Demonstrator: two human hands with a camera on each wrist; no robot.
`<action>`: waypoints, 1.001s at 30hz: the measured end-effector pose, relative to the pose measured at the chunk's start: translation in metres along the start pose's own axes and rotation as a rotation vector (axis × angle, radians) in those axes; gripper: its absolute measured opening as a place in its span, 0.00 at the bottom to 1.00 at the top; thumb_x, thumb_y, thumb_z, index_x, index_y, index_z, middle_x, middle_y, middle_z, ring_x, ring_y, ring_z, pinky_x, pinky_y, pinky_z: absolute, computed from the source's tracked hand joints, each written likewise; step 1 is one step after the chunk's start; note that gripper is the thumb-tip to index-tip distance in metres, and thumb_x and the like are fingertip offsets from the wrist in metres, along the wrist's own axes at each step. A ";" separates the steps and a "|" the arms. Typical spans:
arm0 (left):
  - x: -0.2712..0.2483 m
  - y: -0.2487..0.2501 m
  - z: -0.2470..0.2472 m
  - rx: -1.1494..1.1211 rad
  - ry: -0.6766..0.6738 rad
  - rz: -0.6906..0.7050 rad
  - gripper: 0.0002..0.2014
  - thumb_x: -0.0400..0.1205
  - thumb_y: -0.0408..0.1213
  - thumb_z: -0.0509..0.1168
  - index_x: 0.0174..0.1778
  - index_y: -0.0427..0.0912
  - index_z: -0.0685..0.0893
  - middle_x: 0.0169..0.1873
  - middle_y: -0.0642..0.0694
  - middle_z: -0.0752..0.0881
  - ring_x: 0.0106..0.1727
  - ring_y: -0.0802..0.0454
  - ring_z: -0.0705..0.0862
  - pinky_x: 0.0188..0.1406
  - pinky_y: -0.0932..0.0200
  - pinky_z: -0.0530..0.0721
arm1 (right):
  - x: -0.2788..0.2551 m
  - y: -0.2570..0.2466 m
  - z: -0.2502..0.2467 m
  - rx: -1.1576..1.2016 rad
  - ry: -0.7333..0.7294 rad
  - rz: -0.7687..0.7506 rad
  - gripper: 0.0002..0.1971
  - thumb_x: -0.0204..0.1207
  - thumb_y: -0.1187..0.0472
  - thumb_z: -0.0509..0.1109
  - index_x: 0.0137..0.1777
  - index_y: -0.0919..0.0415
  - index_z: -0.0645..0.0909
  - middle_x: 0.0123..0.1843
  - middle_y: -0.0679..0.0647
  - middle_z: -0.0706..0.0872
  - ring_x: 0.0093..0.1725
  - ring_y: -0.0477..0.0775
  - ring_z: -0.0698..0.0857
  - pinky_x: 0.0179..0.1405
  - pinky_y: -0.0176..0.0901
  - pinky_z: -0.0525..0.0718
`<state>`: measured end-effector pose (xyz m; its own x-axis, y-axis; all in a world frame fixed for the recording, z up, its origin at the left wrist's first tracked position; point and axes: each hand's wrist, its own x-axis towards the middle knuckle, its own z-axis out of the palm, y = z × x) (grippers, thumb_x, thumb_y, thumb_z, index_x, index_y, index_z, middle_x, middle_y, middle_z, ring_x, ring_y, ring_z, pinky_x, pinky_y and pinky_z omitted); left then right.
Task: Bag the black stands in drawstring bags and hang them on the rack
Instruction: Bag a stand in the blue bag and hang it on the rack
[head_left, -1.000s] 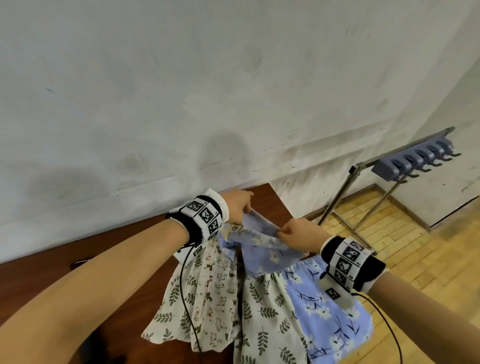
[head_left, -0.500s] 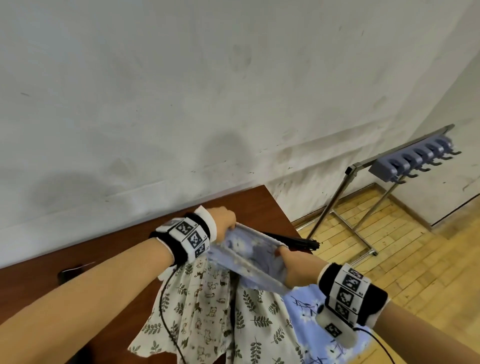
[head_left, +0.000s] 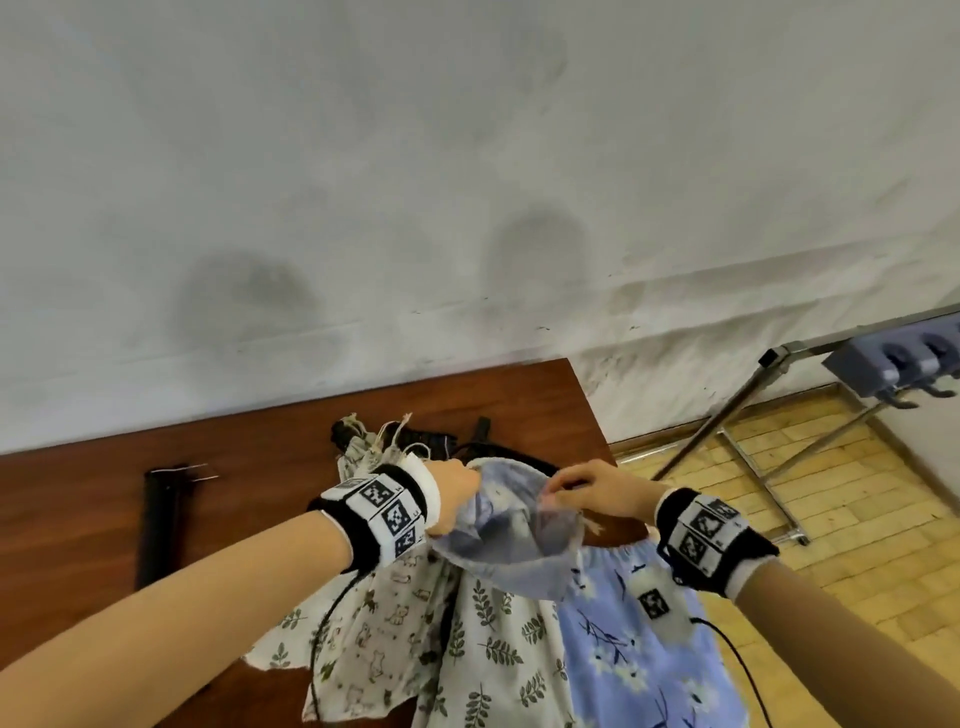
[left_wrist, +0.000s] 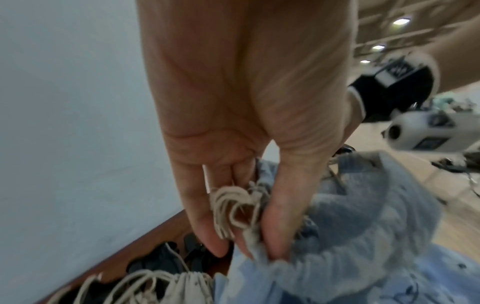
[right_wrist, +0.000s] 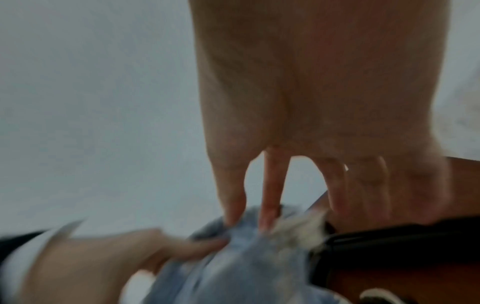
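I hold a pale blue floral drawstring bag (head_left: 511, 530) (left_wrist: 363, 236) (right_wrist: 228, 259) by its rim, spread wide above the brown table (head_left: 260, 473). My left hand (head_left: 457, 493) (left_wrist: 246, 242) pinches the left rim together with its beige cords (left_wrist: 233, 207). My right hand (head_left: 587, 493) (right_wrist: 249, 218) pinches the right rim between thumb and forefinger. A black stand (head_left: 519, 457) (right_wrist: 389, 238) lies on the table just behind the bag's mouth. Another black stand (head_left: 156, 519) lies at the left. The rack (head_left: 883, 358) with grey hooks is at the far right.
Leaf-print and cat-print bags (head_left: 467, 639) and another blue floral bag (head_left: 644, 660) lie heaped under my hands at the table's right corner. A further bag with cords (head_left: 374, 441) lies behind my left wrist. A white wall (head_left: 467, 208) backs the table. Wood floor (head_left: 831, 519) lies to the right.
The view has tilted down, so more of the table shows. My hands have pulled the blue bag's rim apart, and its mouth now gapes open; the black stands behind it have come into sight.
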<state>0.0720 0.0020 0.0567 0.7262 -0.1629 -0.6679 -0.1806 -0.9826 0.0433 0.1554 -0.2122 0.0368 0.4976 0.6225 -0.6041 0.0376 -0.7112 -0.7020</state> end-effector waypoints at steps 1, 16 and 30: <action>0.001 0.000 0.003 -0.024 -0.023 -0.003 0.29 0.76 0.33 0.70 0.73 0.32 0.71 0.58 0.36 0.85 0.58 0.38 0.85 0.49 0.51 0.82 | 0.013 0.007 -0.011 0.065 0.130 0.010 0.05 0.78 0.55 0.72 0.49 0.55 0.84 0.39 0.42 0.88 0.36 0.37 0.84 0.40 0.29 0.79; 0.003 -0.001 0.021 -0.482 -0.086 -0.057 0.18 0.76 0.30 0.69 0.61 0.34 0.75 0.35 0.45 0.75 0.34 0.48 0.74 0.25 0.59 0.71 | 0.162 0.085 0.018 -0.690 0.249 0.245 0.25 0.77 0.52 0.70 0.70 0.54 0.66 0.68 0.58 0.75 0.69 0.64 0.75 0.64 0.63 0.77; -0.027 -0.003 -0.028 -0.833 0.370 -0.082 0.16 0.79 0.22 0.52 0.41 0.42 0.83 0.62 0.43 0.81 0.30 0.49 0.76 0.27 0.58 0.77 | 0.029 0.046 -0.044 -0.735 0.760 0.216 0.21 0.73 0.60 0.67 0.66 0.45 0.72 0.48 0.51 0.87 0.51 0.60 0.85 0.58 0.59 0.76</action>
<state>0.0713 0.0070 0.0960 0.9079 0.0330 -0.4179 0.3135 -0.7154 0.6245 0.2096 -0.2407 0.0037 0.9544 0.2745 -0.1177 0.2694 -0.9613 -0.0576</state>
